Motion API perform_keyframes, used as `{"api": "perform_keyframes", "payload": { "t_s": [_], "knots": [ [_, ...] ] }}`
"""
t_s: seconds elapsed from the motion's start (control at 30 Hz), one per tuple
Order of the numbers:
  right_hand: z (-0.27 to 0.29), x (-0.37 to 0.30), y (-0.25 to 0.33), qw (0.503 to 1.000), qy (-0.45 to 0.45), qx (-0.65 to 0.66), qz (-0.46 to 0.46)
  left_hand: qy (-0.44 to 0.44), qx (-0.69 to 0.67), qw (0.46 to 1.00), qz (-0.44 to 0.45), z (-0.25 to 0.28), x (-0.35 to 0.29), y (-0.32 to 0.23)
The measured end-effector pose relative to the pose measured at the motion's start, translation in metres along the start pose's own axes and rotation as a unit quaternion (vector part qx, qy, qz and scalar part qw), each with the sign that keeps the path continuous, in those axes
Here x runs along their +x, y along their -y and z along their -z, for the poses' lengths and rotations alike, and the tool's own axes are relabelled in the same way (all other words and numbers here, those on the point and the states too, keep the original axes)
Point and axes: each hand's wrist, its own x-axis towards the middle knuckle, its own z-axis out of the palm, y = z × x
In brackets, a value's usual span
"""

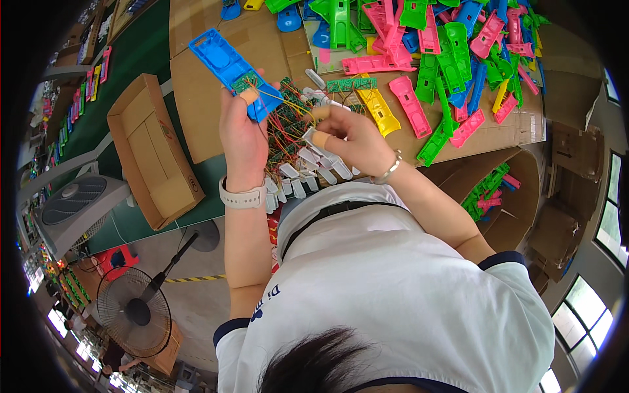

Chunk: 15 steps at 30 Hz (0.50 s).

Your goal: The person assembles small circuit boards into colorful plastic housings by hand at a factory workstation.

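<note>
My left hand is closed on a long blue plastic shell, its hollow side facing up. The left thumb presses a small green circuit board into the shell's near half. Yellow and red wires run from that board toward my right hand, whose thumb and fingers are pinched on the wires. A small white plastic piece lies against the right thumb; whether it is gripped too, I cannot tell. Finger covers are on the fingertips. Below both hands is a heap of wired circuit boards with white plastic pieces.
Pink, green, blue and yellow shells are piled on the cardboard-covered table at the far right. An open shallow carton stands on the left. A deep carton with shells is at right. A standing fan is lower left.
</note>
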Motion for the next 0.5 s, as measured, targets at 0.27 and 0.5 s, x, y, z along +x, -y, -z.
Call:
{"api": "perform_keyframes", "payload": {
  "t_s": [0.27,0.5],
  "knots": [
    [0.032,0.004,0.086,0.951,0.082,0.254,0.156,0.078,0.149,0.986,0.005,0.004,-0.010,0.011],
    [0.037,0.030,0.076,0.995,-0.019,0.068,0.073,0.137,0.234,0.962,-0.021,0.007,-0.028,0.021]
  ]
}}
